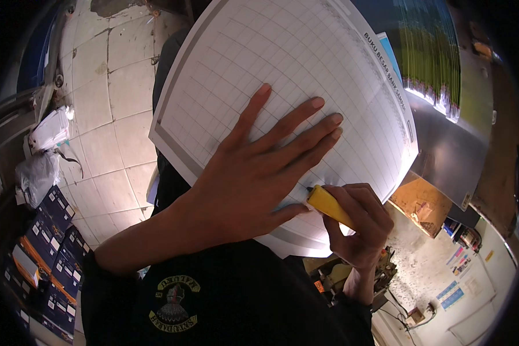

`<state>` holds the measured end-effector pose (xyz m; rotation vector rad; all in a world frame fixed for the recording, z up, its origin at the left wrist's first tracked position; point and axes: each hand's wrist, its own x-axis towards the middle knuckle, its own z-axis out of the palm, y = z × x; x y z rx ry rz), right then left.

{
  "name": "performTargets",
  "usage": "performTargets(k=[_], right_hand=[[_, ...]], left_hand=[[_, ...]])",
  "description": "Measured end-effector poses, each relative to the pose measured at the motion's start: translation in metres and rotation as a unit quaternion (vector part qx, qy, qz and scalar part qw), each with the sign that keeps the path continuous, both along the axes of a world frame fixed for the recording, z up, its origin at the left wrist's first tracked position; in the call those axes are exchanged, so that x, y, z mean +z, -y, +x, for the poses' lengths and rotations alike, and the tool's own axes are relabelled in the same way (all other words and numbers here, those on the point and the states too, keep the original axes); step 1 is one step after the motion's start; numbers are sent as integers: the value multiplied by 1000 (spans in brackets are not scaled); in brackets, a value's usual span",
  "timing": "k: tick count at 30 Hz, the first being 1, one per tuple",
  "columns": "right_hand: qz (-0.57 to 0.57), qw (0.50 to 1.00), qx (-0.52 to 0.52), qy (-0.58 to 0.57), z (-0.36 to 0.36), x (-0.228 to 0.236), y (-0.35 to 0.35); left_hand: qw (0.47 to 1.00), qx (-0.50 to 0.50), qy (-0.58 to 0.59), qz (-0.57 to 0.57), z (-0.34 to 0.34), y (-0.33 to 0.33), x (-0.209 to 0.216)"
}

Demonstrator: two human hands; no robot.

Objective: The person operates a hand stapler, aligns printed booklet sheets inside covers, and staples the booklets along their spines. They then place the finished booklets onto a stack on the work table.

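Note:
A large white sheet point(225, 69), printed with a grid and grey margins, lies tilted in front of me, with its lower edge close to my dark shirt. My left hand point(259, 167) rests palm down on it, fingers spread and stretched out. Just right of the left thumb, my right hand point(360, 225) is closed around a chunky yellow tool point(331, 206) with a small dark tip. That tip points left and sits at the sheet; whether it touches the paper I cannot tell. The fingers hide part of the tool, so its exact kind does not show.
A tall stack of green-edged printed sheets point(429, 57) stands on a metal surface point(450, 144) at the upper right. Dark blue boxes point(46, 230) are piled at the lower left, near a clear plastic bag point(37, 173). Pale floor tiles point(106, 132) show on the left.

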<state>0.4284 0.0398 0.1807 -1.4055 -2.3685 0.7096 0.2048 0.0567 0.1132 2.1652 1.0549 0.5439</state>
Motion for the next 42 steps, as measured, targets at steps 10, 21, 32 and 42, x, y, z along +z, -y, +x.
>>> performTargets(k=[10, 21, 32, 42], right_hand=[[-13, 998, -45, 35, -5, -3, 10], [-38, 998, -55, 14, -5, 0, 8], [45, 997, 44, 34, 7, -12, 5], [266, 942, 167, 117, 20, -22, 9]], left_hand=[[1000, -6, 4, -5, 1, -1, -1], [1000, 3, -4, 8, 0, -1, 1], [1000, 2, 1, 0, 0, 0, -1], [998, -29, -45, -12, -4, -4, 9]])
